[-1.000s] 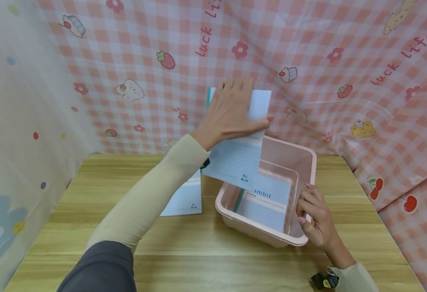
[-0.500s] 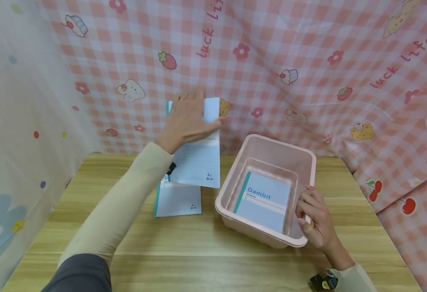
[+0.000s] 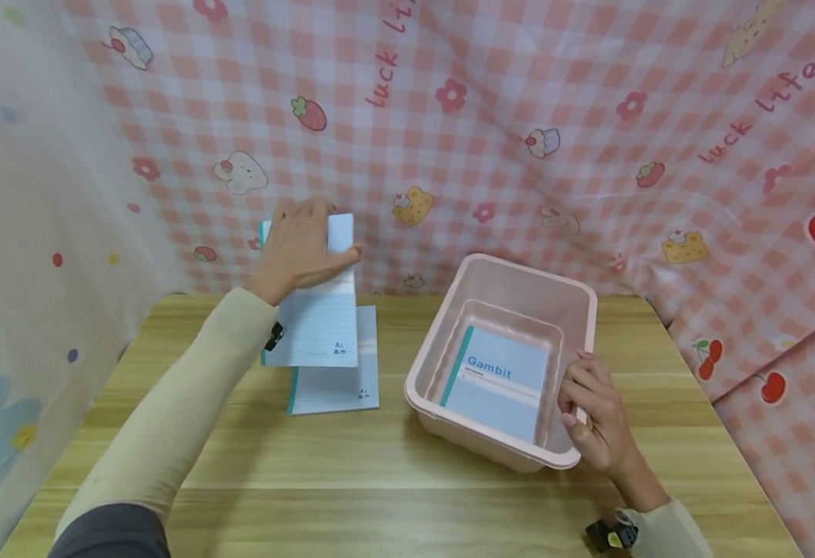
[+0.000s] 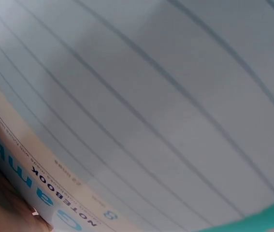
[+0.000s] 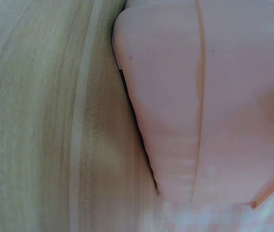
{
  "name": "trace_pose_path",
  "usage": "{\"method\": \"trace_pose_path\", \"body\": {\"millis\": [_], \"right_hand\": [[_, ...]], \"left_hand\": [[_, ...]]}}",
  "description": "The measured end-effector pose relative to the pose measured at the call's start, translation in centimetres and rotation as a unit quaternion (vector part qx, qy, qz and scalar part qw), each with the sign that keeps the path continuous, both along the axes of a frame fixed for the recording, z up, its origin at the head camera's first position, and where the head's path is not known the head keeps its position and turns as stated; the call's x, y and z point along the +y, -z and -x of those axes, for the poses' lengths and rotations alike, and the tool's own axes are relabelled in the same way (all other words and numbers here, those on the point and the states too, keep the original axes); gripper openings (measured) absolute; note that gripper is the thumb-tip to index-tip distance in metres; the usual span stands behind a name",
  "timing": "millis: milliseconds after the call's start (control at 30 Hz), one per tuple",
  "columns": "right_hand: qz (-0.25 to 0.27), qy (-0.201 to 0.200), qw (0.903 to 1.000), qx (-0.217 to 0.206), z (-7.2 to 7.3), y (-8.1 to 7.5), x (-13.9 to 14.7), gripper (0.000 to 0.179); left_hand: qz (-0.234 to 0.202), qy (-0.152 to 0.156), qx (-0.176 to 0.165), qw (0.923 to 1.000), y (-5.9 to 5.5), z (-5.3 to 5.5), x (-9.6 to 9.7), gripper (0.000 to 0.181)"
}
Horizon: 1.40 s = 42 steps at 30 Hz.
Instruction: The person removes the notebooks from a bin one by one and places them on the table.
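Inspected across the counter point(image 3: 352, 504): smooth wood-grain surface, low sheen; solid timber or laminate not distinguishable. Found on the tub point(image 3: 526, 291): smooth plastic, satin finish, confirmed close up in the right wrist view. Noted on the raised notebook point(image 3: 313, 329), the lower notebook point(image 3: 334, 391) and the notebook inside the tub point(image 3: 496, 387): smooth paper covers, matt. Observed on the checked backdrop point(image 3: 477, 46) and the paler side curtain point(image 3: 24, 209): thin cloth, softly creased, matt. Recorded on the light sleeve point(image 3: 159, 411) and the dark upper sleeve point(image 3: 111, 533): matt cloth, weave too small to tell.
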State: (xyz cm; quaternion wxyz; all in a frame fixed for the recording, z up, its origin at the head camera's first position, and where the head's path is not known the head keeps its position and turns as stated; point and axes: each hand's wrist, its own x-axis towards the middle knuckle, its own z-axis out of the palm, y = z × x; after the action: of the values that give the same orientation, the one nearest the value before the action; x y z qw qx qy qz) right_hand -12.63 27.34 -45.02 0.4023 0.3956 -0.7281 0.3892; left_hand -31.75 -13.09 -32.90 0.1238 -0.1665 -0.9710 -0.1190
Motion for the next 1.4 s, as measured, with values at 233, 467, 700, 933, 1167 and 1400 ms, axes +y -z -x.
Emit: {"method": "trace_pose_path", "body": {"millis": [233, 467, 700, 933, 1167, 1400], "right_hand": [[0.004, 0.001, 1.0, -0.005, -0.1, 0.1, 0.1, 0.051], [0.005, -0.002, 0.9999, -0.009, 0.1, 0.1, 0.0, 0.05], [0.004, -0.001, 0.9999, -0.011, 0.1, 0.2, 0.0, 0.049], [0.003, -0.001, 1.0, -0.008, 0.1, 0.2, 0.0, 0.05], [-0.004, 0.007, 0.9999, -0.013, 0.1, 0.3, 0.1, 0.052], [-0.005, 0.009, 0.9999, -0.011, 0.1, 0.3, 0.3, 0.051]], "left_hand": [[0.024, -0.02, -0.051, 0.9982, 2.6, 0.5, -3.4, 0.077], [0.036, -0.044, -0.126, 0.9904, 6.3, 0.9, -7.0, 0.089], [0.053, -0.046, -0.166, 0.9836, 9.6, 1.4, -10.0, 0.089], [0.063, -0.021, -0.172, 0.9828, 12.4, 1.3, -11.3, 0.086], [0.094, -0.017, -0.197, 0.9757, 13.4, 1.0, -11.6, 0.104], [0.126, -0.018, -0.196, 0.9723, 14.0, 1.1, -11.6, 0.098]]}}
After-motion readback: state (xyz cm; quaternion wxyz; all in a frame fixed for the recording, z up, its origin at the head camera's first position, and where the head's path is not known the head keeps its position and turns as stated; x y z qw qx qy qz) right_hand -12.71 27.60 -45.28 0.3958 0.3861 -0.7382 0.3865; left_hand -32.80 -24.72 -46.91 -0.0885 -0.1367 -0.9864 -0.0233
